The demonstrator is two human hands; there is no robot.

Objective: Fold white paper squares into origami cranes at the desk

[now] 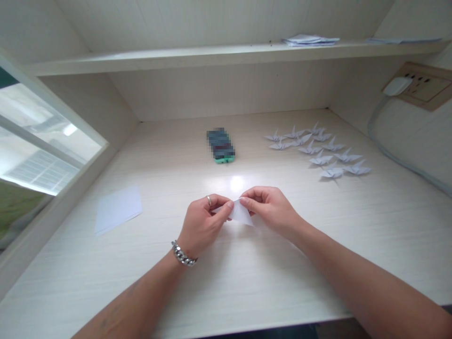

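Folded white paper piece (pixel 240 213) sits pinched between both hands just above the pale wooden desk (pixel 247 278): the left hand (pixel 202 226) and right hand (pixel 270 208) each close thumb and fingertips on its upper edge. Uneven pulling could, I judge, tear it or skew a crease. A stack of white square sheets (pixel 118 214) lies well to the left, finished white paper cranes (pixel 319 150) far right, a phone in a green case (pixel 221 146) beyond. No writing is readable.
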